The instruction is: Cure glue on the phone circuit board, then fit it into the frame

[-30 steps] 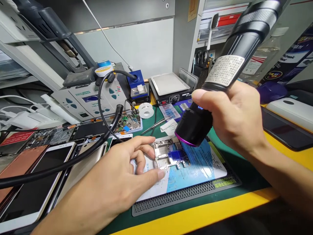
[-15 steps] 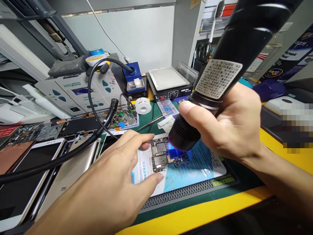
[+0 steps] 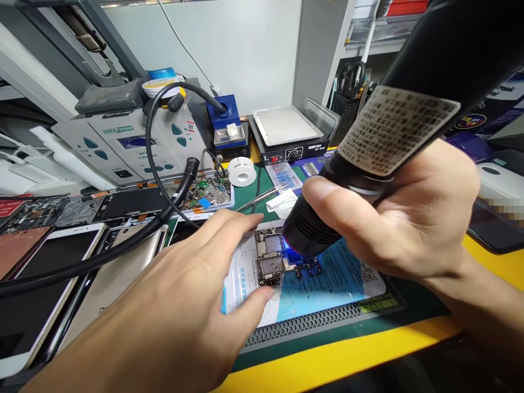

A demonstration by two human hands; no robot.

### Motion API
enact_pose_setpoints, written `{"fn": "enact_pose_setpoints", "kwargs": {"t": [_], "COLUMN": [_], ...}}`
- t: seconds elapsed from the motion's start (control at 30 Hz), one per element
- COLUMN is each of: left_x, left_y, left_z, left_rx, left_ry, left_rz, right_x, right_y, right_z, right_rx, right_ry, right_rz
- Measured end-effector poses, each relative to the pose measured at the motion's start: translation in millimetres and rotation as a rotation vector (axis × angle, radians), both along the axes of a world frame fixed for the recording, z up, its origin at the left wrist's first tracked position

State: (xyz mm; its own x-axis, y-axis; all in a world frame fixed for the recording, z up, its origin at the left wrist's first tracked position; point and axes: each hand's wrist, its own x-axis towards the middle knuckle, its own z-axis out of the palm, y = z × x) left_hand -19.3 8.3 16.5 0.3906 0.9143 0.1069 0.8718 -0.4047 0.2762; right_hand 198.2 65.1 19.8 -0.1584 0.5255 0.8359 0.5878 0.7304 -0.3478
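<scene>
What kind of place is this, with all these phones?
It looks like a phone repair bench: phones lie in a row, a bare circuit board sits on a printed mat, and a soldering station stands behind.

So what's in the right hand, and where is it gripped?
The right hand grips a black handheld tool around its barrel, near the front end.

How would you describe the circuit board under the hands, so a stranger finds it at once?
On the green bench mat, find the white-and-blue printed sheet. The circuit board lies on it, beside the left hand's fingers. Unlike the boards in the tray behind, it sits under the nozzle of the black hot-air tool in the right hand.
</scene>
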Motion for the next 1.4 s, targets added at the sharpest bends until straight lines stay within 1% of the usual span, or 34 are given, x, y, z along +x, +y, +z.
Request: {"fn": "enact_pose_setpoints", "kwargs": {"t": [0.13,0.2,0.3,0.37,0.47,0.57,0.7,0.8,0.97,1.1,1.27,1.4], "left_x": [-0.3,-0.4,-0.3,-0.2,-0.6,-1.4,-1.5,-0.6,0.5,1.1,-1.1,-3.3], "left_y": [0.0,0.8,1.7,1.9,1.6,1.1,0.5,1.1,4.3,5.2,3.7,2.5], "left_z": [-0.7,-0.8,0.5,1.9,3.8,6.1,8.9,8.4,4.4,4.5,5.3,3.3], "left_rx": [0.005,0.02,0.011,-0.009,-0.026,-0.046,-0.082,-0.086,-0.071,-0.089,-0.088,-0.054], "left_ry": [-0.035,-0.046,-0.049,-0.055,-0.063,-0.067,-0.08,-0.072,-0.07,-0.054,-0.031,-0.016], "left_rz": [-0.014,-0.028,-0.028,-0.022,-0.024,-0.023,0.007,0.038,0.015,0.037,0.037,0.028], "right_x": [-1.7,-5.2,-12.6,-16.9,-20.2,-21.5,-23.7,-24.2,-19.6,-15.8,-15.2,-12.6], "right_y": [1.3,0.5,-1.1,-0.3,4.2,8.1,9.0,10.7,18.4,19.8,15.1,14.9], "right_z": [-0.5,0.8,3.4,4.2,3.3,1.1,-0.5,-0.5,1.4,3.2,2.8,2.9], "right_rx": [0.022,0.017,0.005,0.02,0.046,0.029,0.023,0.042,0.094,0.136,0.084,0.07], "right_ry": [-0.015,0.011,0.037,0.01,-0.008,-0.001,0.002,-0.001,0.015,-0.036,-0.01,-0.038], "right_rz": [0.009,0.018,-0.007,-0.015,0.036,0.068,0.056,0.029,-0.011,-0.033,-0.04,-0.051]}}
